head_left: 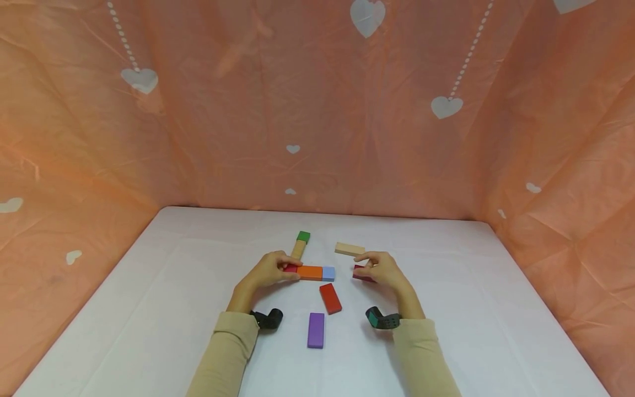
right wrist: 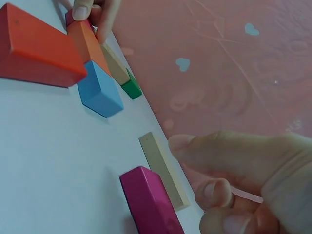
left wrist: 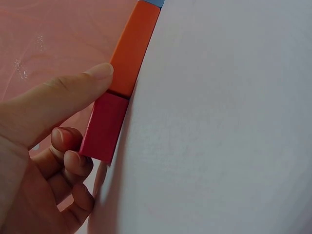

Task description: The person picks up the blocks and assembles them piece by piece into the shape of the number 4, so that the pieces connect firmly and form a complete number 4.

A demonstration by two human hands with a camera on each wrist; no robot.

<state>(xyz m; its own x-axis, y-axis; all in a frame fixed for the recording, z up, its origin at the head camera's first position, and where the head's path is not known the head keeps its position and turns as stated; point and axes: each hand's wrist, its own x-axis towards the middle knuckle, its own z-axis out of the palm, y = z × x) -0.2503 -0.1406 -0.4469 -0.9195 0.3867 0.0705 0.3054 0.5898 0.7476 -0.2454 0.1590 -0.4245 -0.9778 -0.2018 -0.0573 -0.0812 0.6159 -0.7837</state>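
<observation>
A row of wooden blocks lies on the table: a crimson block (left wrist: 103, 127), an orange block (head_left: 310, 273) and a light blue block (head_left: 328, 274). My left hand (head_left: 270, 269) pinches the crimson block at the row's left end. Its thumb lies along the near side by the seam with the orange block, and a finger reaches the far side. At the right, my right hand (head_left: 386, 269) hovers over a magenta block (right wrist: 150, 201), thumb and index finger spread apart. In the right wrist view, a gap shows between the thumb and that block.
A plain wooden block (head_left: 299, 250) with a green block (head_left: 303, 237) at its far end runs back from the row. Another plain block (head_left: 349, 249) lies behind the magenta one. Nearer me are a red block (head_left: 330, 299) and a purple block (head_left: 316, 331).
</observation>
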